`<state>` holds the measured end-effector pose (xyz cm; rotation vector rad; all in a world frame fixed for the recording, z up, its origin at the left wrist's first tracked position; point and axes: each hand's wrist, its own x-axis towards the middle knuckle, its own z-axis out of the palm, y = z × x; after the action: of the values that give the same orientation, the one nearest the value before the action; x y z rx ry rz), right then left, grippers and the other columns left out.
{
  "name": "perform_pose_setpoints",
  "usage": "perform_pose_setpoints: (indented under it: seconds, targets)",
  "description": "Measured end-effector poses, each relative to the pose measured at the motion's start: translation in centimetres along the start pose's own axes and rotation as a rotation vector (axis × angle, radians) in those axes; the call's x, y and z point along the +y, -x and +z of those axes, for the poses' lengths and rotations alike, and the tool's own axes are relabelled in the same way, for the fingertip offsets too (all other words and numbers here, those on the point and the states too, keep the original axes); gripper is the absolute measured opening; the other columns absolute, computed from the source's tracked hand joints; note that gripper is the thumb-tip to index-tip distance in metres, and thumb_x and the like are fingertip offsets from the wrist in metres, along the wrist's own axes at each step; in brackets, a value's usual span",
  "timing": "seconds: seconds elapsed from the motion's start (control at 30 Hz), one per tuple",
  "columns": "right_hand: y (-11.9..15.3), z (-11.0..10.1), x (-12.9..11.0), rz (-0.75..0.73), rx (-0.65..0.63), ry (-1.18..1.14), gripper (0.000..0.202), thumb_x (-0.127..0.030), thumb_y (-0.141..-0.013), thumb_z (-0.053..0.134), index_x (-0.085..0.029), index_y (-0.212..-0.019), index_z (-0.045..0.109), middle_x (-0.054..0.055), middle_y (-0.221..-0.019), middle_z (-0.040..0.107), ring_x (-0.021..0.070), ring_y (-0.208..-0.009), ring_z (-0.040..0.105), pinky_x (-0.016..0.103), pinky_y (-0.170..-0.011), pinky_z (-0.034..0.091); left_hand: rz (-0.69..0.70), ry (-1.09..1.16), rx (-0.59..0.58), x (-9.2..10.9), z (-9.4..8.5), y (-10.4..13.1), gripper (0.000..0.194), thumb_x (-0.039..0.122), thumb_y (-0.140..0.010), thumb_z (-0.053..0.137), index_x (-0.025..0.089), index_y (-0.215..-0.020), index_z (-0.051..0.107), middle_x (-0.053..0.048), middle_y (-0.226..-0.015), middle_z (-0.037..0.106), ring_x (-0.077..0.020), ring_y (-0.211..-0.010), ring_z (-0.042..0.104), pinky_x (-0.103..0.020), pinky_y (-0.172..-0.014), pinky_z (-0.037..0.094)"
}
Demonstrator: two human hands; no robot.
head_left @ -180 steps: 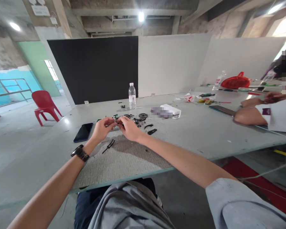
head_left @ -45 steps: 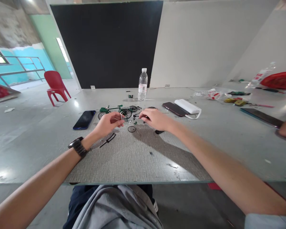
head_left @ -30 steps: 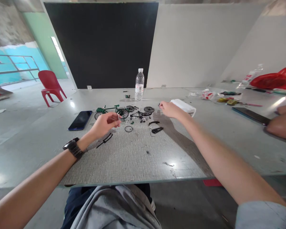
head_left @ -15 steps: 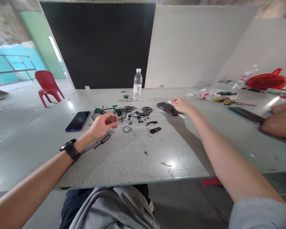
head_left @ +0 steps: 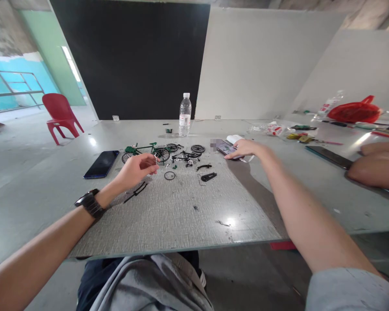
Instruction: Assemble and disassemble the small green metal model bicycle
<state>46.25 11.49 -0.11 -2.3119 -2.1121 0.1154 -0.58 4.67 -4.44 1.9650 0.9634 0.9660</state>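
My left hand (head_left: 136, 169) hovers over the table, thumb and fingers curled together around a small pale piece too tiny to name. Just behind it stands a green model bicycle (head_left: 144, 150). Near its wrist lies a black curved strip (head_left: 136, 191). On the right, my right hand (head_left: 248, 148) rests over the end of a phone (head_left: 225, 147) with a lit screen, fingers spread and the thumb touching it. Beside those fingers is a white object (head_left: 234, 138) with a white cable. A black bicycle frame (head_left: 183, 156), a thin ring (head_left: 169, 175) and a black flat part (head_left: 208, 176) lie between the hands.
A water bottle (head_left: 185, 115) stands at the back. Another phone (head_left: 101, 164) lies at left. Further right are a red plastic bag (head_left: 353, 110), a dark phone (head_left: 329, 157) and another person's hand (head_left: 376, 168). A red chair (head_left: 61, 114) stands beyond the table.
The phone's screen has lit up. My right hand has shifted from the white object onto the phone, its thumb now down on it. My left hand keeps its pinch.
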Motion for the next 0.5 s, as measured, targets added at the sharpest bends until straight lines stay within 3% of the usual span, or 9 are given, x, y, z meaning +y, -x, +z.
perform_pose_setpoints:
  seconds: [0.1,0.3,0.5]
  targets:
    - [0.7,-0.8,-0.6,0.003,-0.183,0.007,0.055,-0.069,-0.065,0.083,-0.021,-0.090,0.073,0.011,-0.098,0.077,0.0306,-0.086,0.070,0.038,-0.070,0.050,-0.001,-0.007,0.006,-0.1,0.0,0.0,0.026,0.038,-0.089,0.074,0.018,-0.104,0.067,-0.005,-0.088,0.075,-0.0168,-0.077,0.073,-0.032,-0.075,0.062]
    - [1.9,-1.5,-2.0,0.010,-0.201,0.081,0.064,-0.069,-0.061,0.088,-0.021,-0.102,0.074,0.014,-0.113,0.075,0.0367,-0.106,0.069,0.039,-0.079,0.053,0.000,-0.031,0.021,0.0,0.1,-0.1,0.025,0.038,-0.087,0.075,0.018,-0.098,0.066,-0.004,-0.083,0.074,-0.0165,-0.073,0.071,-0.032,-0.072,0.061]
    - [1.8,-1.4,-2.3,0.023,-0.208,0.028,0.059,-0.076,-0.081,0.068,-0.022,-0.103,0.077,0.012,-0.111,0.077,0.0323,-0.100,0.071,0.038,-0.079,0.054,-0.016,-0.016,0.016,0.4,0.1,0.0,0.027,0.040,-0.085,0.076,0.017,-0.097,0.067,-0.005,-0.085,0.074,-0.0173,-0.074,0.072,-0.033,-0.073,0.062]
